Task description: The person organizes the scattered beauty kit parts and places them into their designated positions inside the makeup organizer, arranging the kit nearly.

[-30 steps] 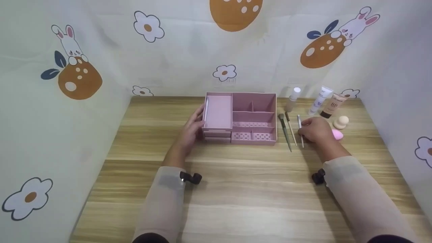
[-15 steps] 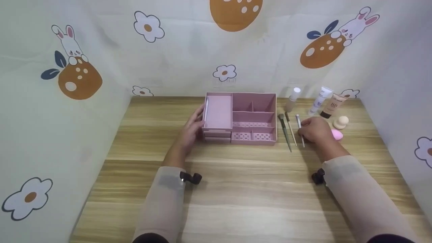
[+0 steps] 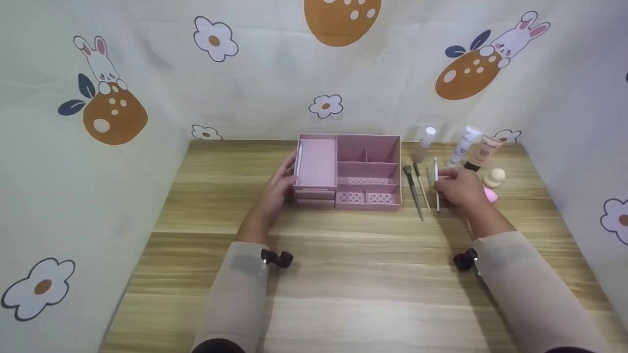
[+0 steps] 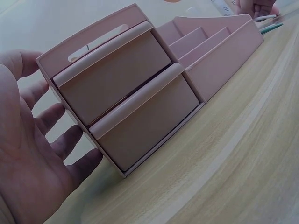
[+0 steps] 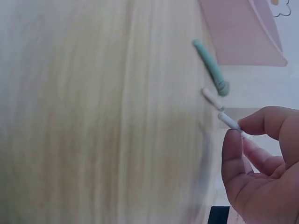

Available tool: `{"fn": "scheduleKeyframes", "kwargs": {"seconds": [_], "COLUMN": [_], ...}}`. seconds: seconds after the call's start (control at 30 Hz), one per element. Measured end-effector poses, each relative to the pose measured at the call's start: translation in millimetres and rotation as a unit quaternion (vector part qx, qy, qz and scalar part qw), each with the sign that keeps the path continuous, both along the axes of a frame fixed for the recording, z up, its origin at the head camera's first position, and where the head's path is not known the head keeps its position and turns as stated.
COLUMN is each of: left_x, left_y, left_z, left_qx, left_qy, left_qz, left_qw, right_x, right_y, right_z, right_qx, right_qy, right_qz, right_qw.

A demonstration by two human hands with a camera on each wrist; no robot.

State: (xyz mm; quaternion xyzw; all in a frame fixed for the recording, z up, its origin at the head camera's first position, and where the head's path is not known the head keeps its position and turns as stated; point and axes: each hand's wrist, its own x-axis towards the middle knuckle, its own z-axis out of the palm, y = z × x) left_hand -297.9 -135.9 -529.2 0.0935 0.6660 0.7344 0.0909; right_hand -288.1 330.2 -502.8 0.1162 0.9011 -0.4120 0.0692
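My right hand (image 3: 461, 187) pinches a slim white makeup brush (image 3: 437, 196) between thumb and fingertips, to the right of two other brushes. In the right wrist view, the end of the white brush (image 5: 229, 120) sticks out past the fingertips. A green-handled makeup brush (image 3: 416, 197) and a brush with a pale wooden handle (image 3: 423, 190) lie side by side on the table. My left hand (image 3: 275, 193) rests its extended fingers against the left side of a pink makeup organizer (image 3: 368, 207). Two closed drawers (image 4: 147, 123) face the left wrist camera.
Behind the right hand stand a white-capped bottle (image 3: 424, 146), a white tube (image 3: 464, 147) and a beige BB cream tube (image 3: 483, 153). A cream sponge (image 3: 494, 177) and a pink sponge (image 3: 490, 194) are beside that hand. Patterned cloth walls (image 3: 265, 83) border the wooden table (image 3: 343, 274).
The white brush has come up off the table in the right hand and stands straighter in the head view. The left hand and organizer stay in place.
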Motion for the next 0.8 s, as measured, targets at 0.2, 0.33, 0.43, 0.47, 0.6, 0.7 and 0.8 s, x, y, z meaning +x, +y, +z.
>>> {"fn": "scheduleKeyframes", "kwargs": {"seconds": [0.2,0.33,0.43,0.47,0.6,0.7,0.8], "left_x": [0.6,0.7,1.3,1.5,1.9,2.0,1.7], "left_y": [0.3,0.3,0.6,0.6,0.5,0.9,1.5], "left_z": [1.2,2.0,2.8,3.0,3.3,3.2,3.5], "left_qx": [-0.006,-0.013,-0.016,-0.017,-0.021,-0.015,-0.005], "left_qy": [-0.011,-0.013,-0.011,-0.01,-0.005,-0.005,-0.009], "left_qz": [0.003,0.006,0.007,0.007,0.008,0.009,0.009], "left_qw": [0.9999,0.9998,0.9998,0.9998,0.9997,0.9998,0.9999], "right_x": [6.4,10.6,13.9,14.9,18.3,20.1,21.7], "right_y": [-5,-9,-13,-14,-22,-28,-35], "right_z": [11.0,17.4,22.1,24.0,32.3,38.5,43.2], "right_qx": [-0.053,-0.112,-0.149,-0.16,-0.192,-0.218,-0.248], "right_qy": [0.005,0.013,0.023,0.027,0.037,0.047,0.062], "right_qz": [-0.019,-0.033,-0.04,-0.043,-0.047,-0.04,-0.031], "right_qw": [0.9984,0.9931,0.9877,0.9858,0.9796,0.974,0.9664]}}
